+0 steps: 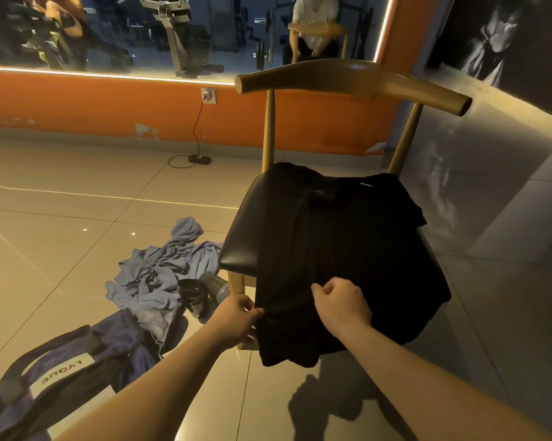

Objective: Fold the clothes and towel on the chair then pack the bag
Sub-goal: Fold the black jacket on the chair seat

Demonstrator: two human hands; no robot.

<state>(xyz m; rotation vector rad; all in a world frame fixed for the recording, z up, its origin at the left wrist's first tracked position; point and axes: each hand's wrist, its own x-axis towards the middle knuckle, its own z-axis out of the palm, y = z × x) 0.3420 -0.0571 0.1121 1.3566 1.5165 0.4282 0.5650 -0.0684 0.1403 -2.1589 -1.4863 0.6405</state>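
A black garment (348, 249) lies spread over the black seat of a wooden chair (354, 79) and hangs off its front edge. My left hand (236, 316) pinches the garment's left edge near the front of the seat. My right hand (341, 302) pinches a fold of the same garment a little to the right. A crumpled blue-grey towel (153, 275) lies on the floor left of the chair. The dark blue bag (77, 367) with a white label sits at the lower left, partly under my left forearm.
A dark cup (193, 296) and a grey canister (217, 286) lie on the tiles between the towel and the chair leg. A power strip (200, 159) with its cable lies by the orange wall. A mirror above it reflects gym machines and a seated person.
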